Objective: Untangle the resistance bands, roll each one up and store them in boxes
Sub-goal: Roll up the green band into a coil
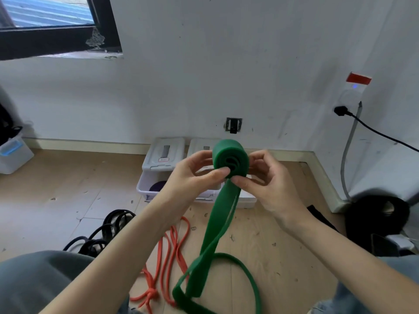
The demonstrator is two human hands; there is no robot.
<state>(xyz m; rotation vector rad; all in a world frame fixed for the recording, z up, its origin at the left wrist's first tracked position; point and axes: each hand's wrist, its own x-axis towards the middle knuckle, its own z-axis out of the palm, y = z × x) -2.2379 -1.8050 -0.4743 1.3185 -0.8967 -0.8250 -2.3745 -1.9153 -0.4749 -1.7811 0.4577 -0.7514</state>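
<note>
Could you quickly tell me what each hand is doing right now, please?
Left hand: closed, pinching the roll of the green band.
Right hand: closed, pinching the same roll from the other side.

Bare home room: scuffed wooden floor (56,177), white wall (226,64), window (45,19).

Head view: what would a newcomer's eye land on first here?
The green band stands out, half rolled into a thick coil held up at centre between the left hand and the right hand, its loose tail hanging to the wooden floor. Below it lie a knotted orange band and, to its left, a tangle of black bands. Behind the coil, open white boxes sit by the wall.
</note>
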